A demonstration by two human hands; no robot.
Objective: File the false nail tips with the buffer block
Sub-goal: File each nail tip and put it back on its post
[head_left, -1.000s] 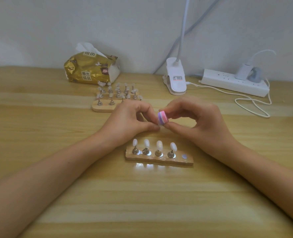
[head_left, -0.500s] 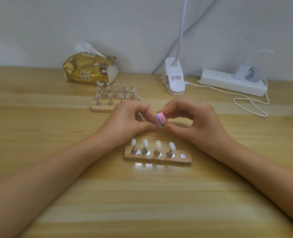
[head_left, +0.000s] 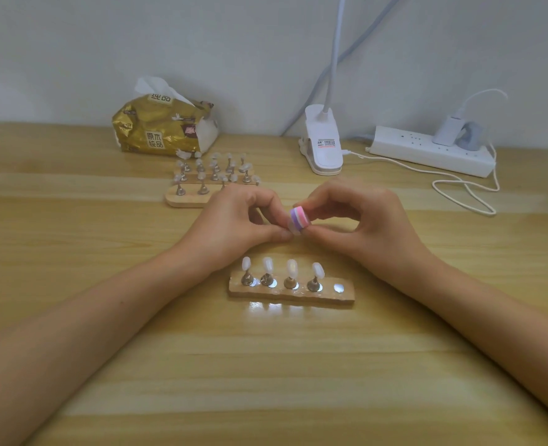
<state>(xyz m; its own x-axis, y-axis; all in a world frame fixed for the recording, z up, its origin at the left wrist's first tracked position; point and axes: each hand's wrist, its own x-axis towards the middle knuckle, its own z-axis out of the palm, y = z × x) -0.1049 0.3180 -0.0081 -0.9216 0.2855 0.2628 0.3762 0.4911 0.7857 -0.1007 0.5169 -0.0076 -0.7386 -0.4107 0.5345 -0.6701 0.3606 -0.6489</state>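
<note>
We see a pale wooden tabletop (head_left: 266, 381) with a smooth, faintly glossy grain. Toward its front edge, a rough-edged bare wooden strip (head_left: 298, 296) carries polished metal stands (head_left: 268, 280) topped with glossy translucent plastic false nail tips (head_left: 292, 268). The pink, purple and white striped buffer block (head_left: 299, 217) looks matt and foamy. Along the back edge, the crinkled gold tissue pack (head_left: 157, 127) shines like foil, and the white lamp clip (head_left: 325, 146) and white power strip (head_left: 427, 151) are smooth plastic.

Your right hand (head_left: 366, 220) pinches the buffer (head_left: 299, 217) against a tip (head_left: 288, 226) your left hand (head_left: 234, 223) holds, just far of the near stand (head_left: 346, 299), which carries four mounted tips (head_left: 292, 268) in a row.
</note>
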